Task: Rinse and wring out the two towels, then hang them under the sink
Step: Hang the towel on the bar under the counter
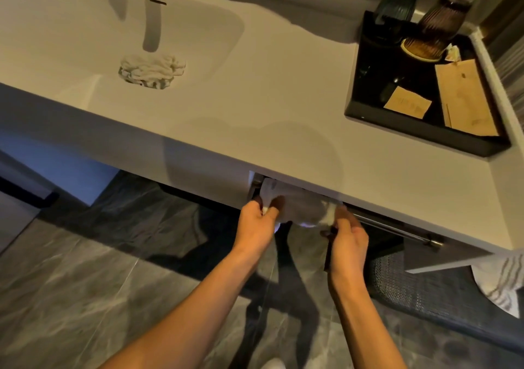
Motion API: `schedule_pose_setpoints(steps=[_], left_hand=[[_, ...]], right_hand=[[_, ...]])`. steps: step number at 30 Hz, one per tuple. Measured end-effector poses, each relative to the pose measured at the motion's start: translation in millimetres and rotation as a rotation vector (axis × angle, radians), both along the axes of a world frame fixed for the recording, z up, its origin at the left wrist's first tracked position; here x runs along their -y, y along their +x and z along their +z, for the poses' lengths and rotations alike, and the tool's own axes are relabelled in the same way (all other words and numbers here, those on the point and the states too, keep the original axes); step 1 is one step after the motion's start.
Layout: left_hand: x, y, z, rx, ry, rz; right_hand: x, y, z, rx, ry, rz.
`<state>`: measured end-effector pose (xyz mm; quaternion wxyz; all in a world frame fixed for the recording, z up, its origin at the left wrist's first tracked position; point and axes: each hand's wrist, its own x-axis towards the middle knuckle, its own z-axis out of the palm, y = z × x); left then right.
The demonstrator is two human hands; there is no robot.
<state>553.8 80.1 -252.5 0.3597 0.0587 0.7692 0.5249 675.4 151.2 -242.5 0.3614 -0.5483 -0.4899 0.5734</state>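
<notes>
Nearest the camera, two bare forearms reach forward over a dark grey marbled floor [85,297], which carries their long shadows. The left hand [256,222] pinches one end of a white towel [300,208] between thumb and curled fingers, and the right hand [347,241] grips the other end the same way (its fingertips are blurred), so the cloth is stretched between them just under the front edge of the counter [283,99]. The towel lies against a metal rail [397,228] that runs off to the right below the counter. A dark woven basket [419,286] stands on the floor beneath that rail. Above, the pale counter is smooth and matte, shadowed near its front. Farther back, the second towel [153,70] sits bunched in the sink basin [215,28] under the tap [153,22]. At the far right, a black tray [397,126] holds paper packets and two ribbed tumblers.
</notes>
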Motion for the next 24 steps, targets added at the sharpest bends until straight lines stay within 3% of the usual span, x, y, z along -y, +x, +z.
schedule_pose_setpoints(steps=[5, 9, 13, 16, 24], left_hand=[[-7, 3, -5, 0.054, 0.0, 0.083], [0, 2, -14, 0.004, -0.066, 0.004], [1, 8, -7, 0.003, 0.015, 0.174], [-3, 11, -11, 0.023, -0.026, 0.328], [20, 4, -7, -0.076, -0.354, -0.145]], right_hand=[[5, -2, -10, 0.113, -0.138, 0.054], [6, 3, -27, 0.134, -0.051, 0.128], [2, -7, -25, 0.024, -0.091, 0.019], [5, -13, -23, 0.024, -0.194, 0.02], [17, 9, -16, 0.311, -0.115, -0.028]])
